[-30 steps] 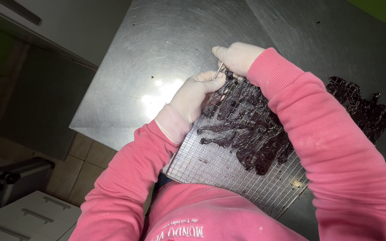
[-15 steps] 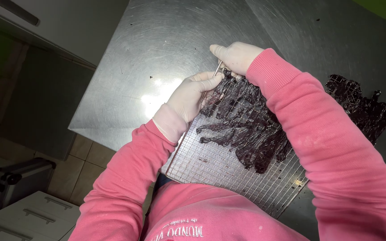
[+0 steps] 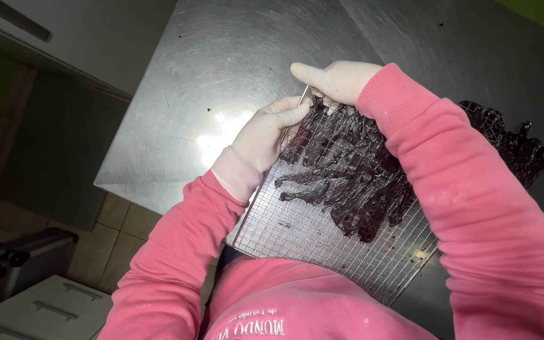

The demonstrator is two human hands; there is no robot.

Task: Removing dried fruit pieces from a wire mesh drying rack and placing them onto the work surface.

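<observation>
Steel: scuffed tabletop (image 3: 234, 82), glare patch near left hand.
Rack: wire mesh rack (image 3: 322, 245), flat on tabletop at near edge, against pink-sleeved torso.
Load: dark, purplish-black strips (image 3: 347, 176), thin and wrinkled, spread over far half of rack; near half bare mesh.
Left hand: left hand (image 3: 262, 135), pale glove, fingers curled at rack's left rim, thumb pressing edge of strips; grasping rim, looks like.
Right hand: right hand (image 3: 338, 79), pale glove, at rack's far corner, thumb out, fingers tucked down onto strips; clenched on them or only pressing, cannot tell.
Spare pile: more dark strips (image 3: 511, 145) on tabletop, right of forearm, apart from rack.
Handling, strips: judged light, limp to leathery, likely stuck to mesh; could tear if yanked. Best taken at a free curled edge, peeled low along wire.
Handling, rack: stiff, light; hold by rim.
Below: tiled floor (image 3: 121, 233), white drawers (image 3: 51, 308).
</observation>
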